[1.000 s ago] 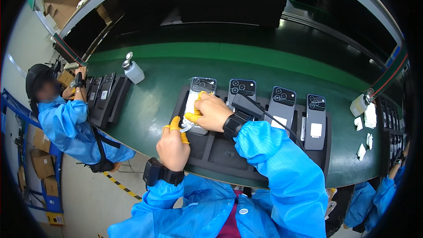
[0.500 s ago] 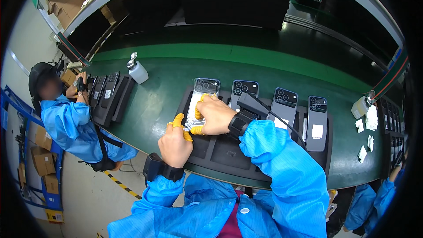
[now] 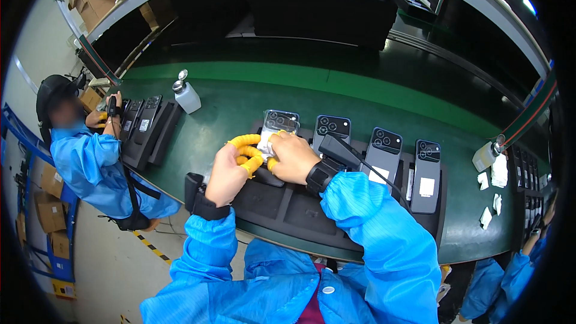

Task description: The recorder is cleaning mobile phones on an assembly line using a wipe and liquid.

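In front of me a phone [image 3: 282, 121] lies back up at the left end of a black foam tray [image 3: 312, 209], its camera block toward the far side. Over its lower part, my left hand [image 3: 231, 167] and my right hand [image 3: 294, 159] meet at a crumpled white wipe [image 3: 266, 143]. Yellow cots cover several fingertips on both hands. The left thumb and fingers are bent together on the wipe's left side. My right fingers close on it from the right, and they hide much of the phone. Three more phones [image 3: 332, 131] stand in a row to the right.
A white pump bottle [image 3: 187, 97] stands at the far left, another bottle [image 3: 487, 155] at the right beside crumpled wipes [image 3: 499, 174]. At left a co-worker [image 3: 84, 150] handles phones in a tray [image 3: 150, 138]. Dark stacked trays [image 3: 318, 12] rise behind the green table [image 3: 222, 93].
The white wipe, earlier spread along the phone's back, is now bunched between my hands. My left hand has moved up to it, its fingers now curled in.
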{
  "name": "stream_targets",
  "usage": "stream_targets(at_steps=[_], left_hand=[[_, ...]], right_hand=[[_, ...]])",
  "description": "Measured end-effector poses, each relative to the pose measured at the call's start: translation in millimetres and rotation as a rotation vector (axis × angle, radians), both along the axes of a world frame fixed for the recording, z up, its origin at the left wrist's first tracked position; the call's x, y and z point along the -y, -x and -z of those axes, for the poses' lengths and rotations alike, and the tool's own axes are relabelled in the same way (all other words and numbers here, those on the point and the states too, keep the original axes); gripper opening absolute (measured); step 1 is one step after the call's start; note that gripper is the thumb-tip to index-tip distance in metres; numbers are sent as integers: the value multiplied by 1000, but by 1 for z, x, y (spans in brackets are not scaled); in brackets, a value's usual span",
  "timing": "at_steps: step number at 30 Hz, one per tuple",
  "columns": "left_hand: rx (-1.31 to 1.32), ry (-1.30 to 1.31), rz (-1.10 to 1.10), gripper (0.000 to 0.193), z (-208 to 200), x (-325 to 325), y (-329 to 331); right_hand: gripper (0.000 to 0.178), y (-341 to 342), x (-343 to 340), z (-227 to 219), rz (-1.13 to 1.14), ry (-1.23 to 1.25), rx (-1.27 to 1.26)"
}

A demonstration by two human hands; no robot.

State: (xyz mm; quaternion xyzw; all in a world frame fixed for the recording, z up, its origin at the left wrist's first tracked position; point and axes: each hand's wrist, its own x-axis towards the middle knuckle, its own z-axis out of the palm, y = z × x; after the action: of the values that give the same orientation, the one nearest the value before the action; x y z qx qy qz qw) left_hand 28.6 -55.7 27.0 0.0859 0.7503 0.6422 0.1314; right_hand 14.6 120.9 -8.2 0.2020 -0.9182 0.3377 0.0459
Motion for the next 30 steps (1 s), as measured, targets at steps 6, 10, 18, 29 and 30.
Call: stream_targets(at_steps=[6, 10, 18, 29, 30], left_hand=[[-528, 433, -233, 48, 8, 14, -23], [-824, 596, 80, 56, 16, 1, -45], [-836, 761, 200, 67, 36, -15, -52], [-787, 622, 143, 56, 36, -12, -49], [-774, 563, 52, 54, 38, -9, -52]], right_hand=[[20, 26, -18, 2, 73, 648, 507], [11, 26, -31, -15, 60, 1023, 822], [5, 26, -42, -16, -103, 1223, 750], [33, -92, -194, -150, 109, 982, 236], [32, -118, -211, -154, 167, 926, 241]])
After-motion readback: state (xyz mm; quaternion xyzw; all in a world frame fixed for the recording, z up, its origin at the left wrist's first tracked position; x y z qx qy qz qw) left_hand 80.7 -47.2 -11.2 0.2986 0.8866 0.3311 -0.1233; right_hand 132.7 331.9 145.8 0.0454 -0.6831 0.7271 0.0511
